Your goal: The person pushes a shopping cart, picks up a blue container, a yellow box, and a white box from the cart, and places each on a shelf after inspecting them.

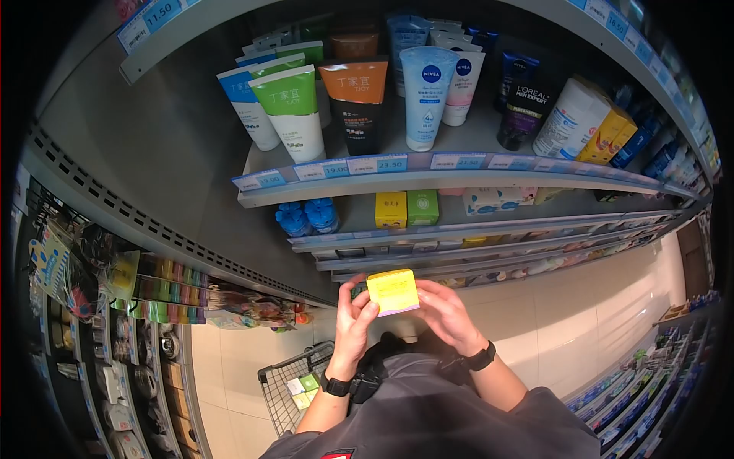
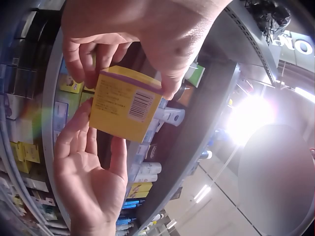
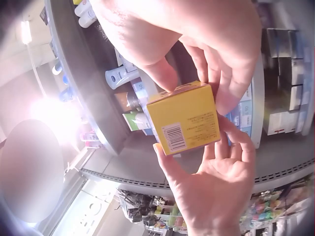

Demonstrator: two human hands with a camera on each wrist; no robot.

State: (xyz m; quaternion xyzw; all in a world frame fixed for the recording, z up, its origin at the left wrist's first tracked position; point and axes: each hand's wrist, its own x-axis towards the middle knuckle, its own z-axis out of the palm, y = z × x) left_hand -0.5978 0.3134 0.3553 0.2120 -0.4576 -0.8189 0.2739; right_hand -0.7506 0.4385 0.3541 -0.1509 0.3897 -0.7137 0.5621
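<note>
Left hand [image 1: 354,327] and right hand [image 1: 454,321], fingers part-curled, pinch the yellow box [image 1: 394,292] from either side. Light edge holds, I judge, best keep its print [image 2: 114,102] readable.

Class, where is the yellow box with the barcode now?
In the head view, just below centre, the yellow box is held between left hand and right hand, below the shelved green box, right of the shopping cart.

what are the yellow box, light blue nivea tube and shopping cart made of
Yellow box: probably smooth printed cardboard, from its crisp folded edges.
Light blue Nivea tube: likely smooth plastic, flattened at its wide end.
Shopping cart: seemingly dark coated metal wire, given its thin grid.
</note>
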